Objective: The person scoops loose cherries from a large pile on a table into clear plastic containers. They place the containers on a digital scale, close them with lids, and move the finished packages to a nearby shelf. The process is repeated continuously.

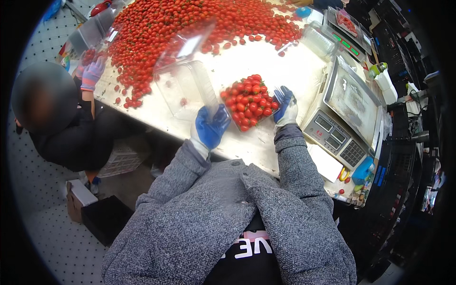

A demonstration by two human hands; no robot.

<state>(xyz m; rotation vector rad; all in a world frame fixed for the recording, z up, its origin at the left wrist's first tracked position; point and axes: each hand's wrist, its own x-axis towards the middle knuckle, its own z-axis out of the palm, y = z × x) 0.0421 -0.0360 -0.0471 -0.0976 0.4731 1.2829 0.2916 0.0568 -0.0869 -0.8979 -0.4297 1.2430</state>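
Note:
A clear plastic container (234, 123) heaped with red cherry tomatoes (251, 101) sits on the white tabletop in front of me. My right hand (286, 106), in a white glove with a blue coating, holds its right side. At its left edge is my left hand (212, 127), gloved alike, palm turned towards the container. Whether those fingers grip the edge is unclear. Just beyond my left hand lies an open clear plastic clamshell (180, 89) with its lid (187, 44) raised and blurred. I cannot tell whether it touches the full container.
A large pile of cherry tomatoes (153, 32) covers the far left. Close on the right stands a digital scale (352, 96), with another scale (347, 44) and clear containers (320, 41) behind. At left, a person's gloved hand (92, 73) is beside another container of tomatoes. Yellow-handled scissors (344, 174) lie near right.

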